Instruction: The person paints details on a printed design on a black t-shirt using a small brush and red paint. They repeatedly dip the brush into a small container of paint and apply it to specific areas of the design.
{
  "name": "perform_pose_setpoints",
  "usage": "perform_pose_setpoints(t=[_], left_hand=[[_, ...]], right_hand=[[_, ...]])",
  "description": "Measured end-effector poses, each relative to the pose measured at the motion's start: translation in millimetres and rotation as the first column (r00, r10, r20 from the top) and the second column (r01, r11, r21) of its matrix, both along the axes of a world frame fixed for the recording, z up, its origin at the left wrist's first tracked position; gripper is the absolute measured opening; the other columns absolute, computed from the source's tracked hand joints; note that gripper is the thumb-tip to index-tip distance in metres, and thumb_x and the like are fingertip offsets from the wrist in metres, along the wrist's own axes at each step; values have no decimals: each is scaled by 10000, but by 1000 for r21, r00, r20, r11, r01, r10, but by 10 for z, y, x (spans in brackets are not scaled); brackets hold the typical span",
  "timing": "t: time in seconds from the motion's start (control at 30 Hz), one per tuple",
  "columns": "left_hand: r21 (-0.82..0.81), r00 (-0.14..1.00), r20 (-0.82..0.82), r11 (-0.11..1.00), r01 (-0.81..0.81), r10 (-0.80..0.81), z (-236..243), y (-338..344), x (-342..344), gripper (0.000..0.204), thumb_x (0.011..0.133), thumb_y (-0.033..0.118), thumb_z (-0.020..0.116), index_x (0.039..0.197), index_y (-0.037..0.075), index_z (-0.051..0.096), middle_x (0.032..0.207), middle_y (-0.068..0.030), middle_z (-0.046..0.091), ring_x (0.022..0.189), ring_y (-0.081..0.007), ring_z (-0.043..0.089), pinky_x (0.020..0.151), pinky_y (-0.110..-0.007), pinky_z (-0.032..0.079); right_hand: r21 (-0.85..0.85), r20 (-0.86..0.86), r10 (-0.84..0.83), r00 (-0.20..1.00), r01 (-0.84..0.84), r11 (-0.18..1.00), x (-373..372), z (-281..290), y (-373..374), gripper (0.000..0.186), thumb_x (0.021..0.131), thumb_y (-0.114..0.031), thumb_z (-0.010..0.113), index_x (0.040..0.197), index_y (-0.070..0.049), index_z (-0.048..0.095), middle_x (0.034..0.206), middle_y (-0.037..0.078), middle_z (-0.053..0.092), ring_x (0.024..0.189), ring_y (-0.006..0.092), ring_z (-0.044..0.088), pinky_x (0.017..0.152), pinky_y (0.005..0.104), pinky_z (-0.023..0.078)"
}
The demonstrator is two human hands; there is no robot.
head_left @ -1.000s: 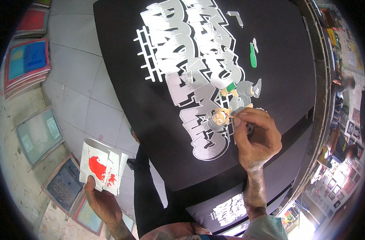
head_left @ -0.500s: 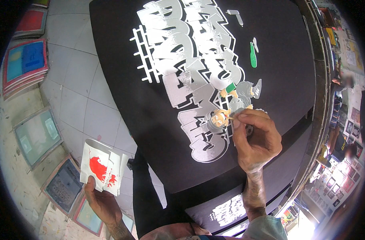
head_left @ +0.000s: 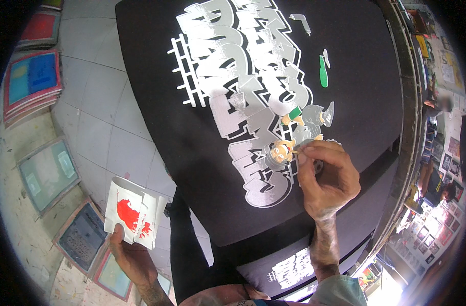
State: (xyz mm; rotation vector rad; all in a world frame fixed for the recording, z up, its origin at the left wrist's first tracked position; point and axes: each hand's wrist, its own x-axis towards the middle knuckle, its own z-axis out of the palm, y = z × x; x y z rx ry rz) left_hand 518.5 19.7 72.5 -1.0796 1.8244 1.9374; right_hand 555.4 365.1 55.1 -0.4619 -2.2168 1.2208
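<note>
Shirt, black, lies spread flat on a printing board, its large silver lettering print running from the near edge toward the far edge, with a small cartoon figure near the right side of the print. Nearest, at the lower left and well off the board, the left hand grips a folded white card smeared with red paint, thumb pressed on its lower edge. A second black shirt with a small silver print hangs under the board's near edge. The right hand rests over the near right part of the print, fingers pinched around a thin stick whose tip touches the figure's orange face. Judging by the colours, the silver lettering is fully laid down, and hand-colouring of the figure seems well under way: orange on the face and hands, green on a cuff, grey on the body. Whether red has gone on yet I cannot tell; the red on the card suggests that colour is in use. Farther up the board a green bottle shape is filled, while a small grey tube shape near the far edge carries no added colour. Beyond the board's left edge, framed screens lie on the tiled floor.
</note>
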Motion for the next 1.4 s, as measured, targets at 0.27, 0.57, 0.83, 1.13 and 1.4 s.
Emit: perform_pose_setpoints(t=[0.27, 0.57, 0.83, 1.13, 1.4], left_hand=[[46, 1000, -6, 999, 19, -18, 15, -20, -11, 616, 967, 381, 614, 1428, 0, 466, 1398, -108, 545, 1277, -257, 517, 1090, -434, 359], [34, 999, 2, 999, 34, -35, 46, 19, -32, 634, 958, 381, 622, 1433, -6, 461, 1394, -113, 545, 1290, -259, 509, 1105, -429, 348], [14, 999, -37, 999, -29, 30, 44, 73, -51, 507, 946, 338, 656, 1292, -16, 547, 1262, -114, 627, 1127, -189, 647, 916, -372, 556], [78, 999, -39, 996, 40, -37, 2, -70, 1, 562, 989, 366, 602, 1413, 18, 480, 1387, -108, 554, 1261, -243, 541, 1070, -404, 401], [-7, 997, -60, 998, -55, 54, 37, 122, -41, 526, 949, 332, 648, 1313, -34, 543, 1261, -123, 641, 1093, -204, 671, 922, -368, 556]], right_hand=[[2, 8, 7, 1000, -7, 1000, 15, 4, 11, 218, 723, 141, 719, 922, 53, 709, 893, 134, 738, 816, 171, 705, 707, 273, 556], [4, -2, 8, 1000, -8, 1000, 8, -5, 6, 216, 729, 138, 717, 925, 49, 707, 896, 136, 738, 818, 172, 709, 691, 269, 562], [8, 5, 10, 1000, -10, 1000, 3, 7, -1, 210, 733, 142, 712, 921, 49, 710, 898, 136, 738, 827, 172, 711, 692, 264, 563], [-11, 9, 2, 1000, -2, 1000, 12, 5, 8, 211, 741, 135, 714, 930, 42, 715, 894, 132, 738, 790, 146, 699, 658, 247, 549], [-14, -11, 11, 1000, -11, 1000, 2, -2, 6, 205, 741, 140, 711, 924, 49, 710, 897, 138, 736, 789, 154, 700, 652, 249, 550]])
